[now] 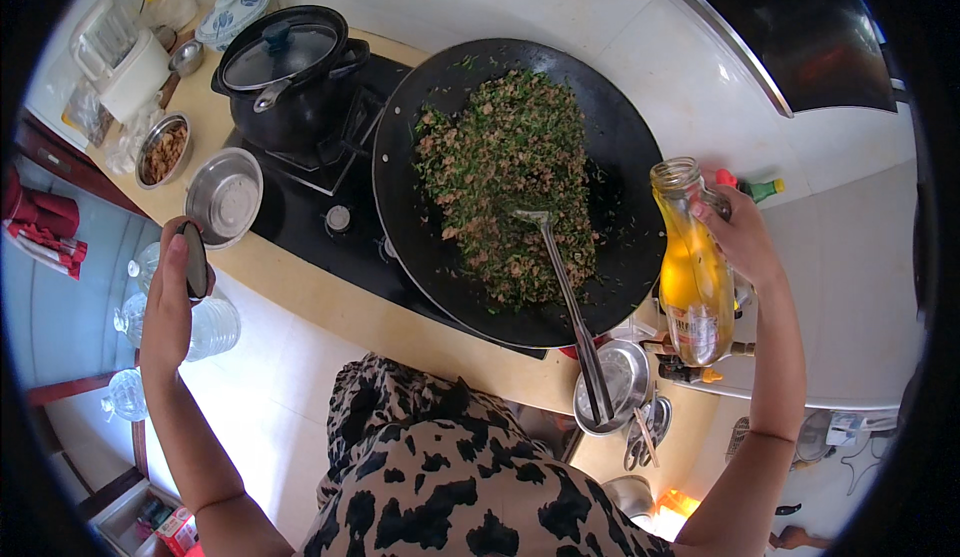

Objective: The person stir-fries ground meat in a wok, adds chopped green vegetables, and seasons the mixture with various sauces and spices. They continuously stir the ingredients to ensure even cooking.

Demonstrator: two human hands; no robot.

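Note:
My right hand (731, 231) grips a glass bottle (694, 287) of yellow liquid by its neck, upright beside the right rim of a large black wok (630, 257). The bottle's mouth is uncovered. Out to the left, my left hand (171, 287) holds a round dark lid (195, 261), seen nearly edge-on. A mix of chopped greens and crumbly minced meat (510, 174) fills the wok's middle. The head of a metal spatula (559, 264) rests in it, its handle leaning over the front rim.
A lidded black pot (300, 118) stands on the gas stove (300, 216). On the counter's left are a steel bowl (225, 193) and a smaller bowl of browned pieces (165, 153). A metal basin (611, 381) sits below the spatula handle. Large plastic bottles (214, 328) stand on the floor.

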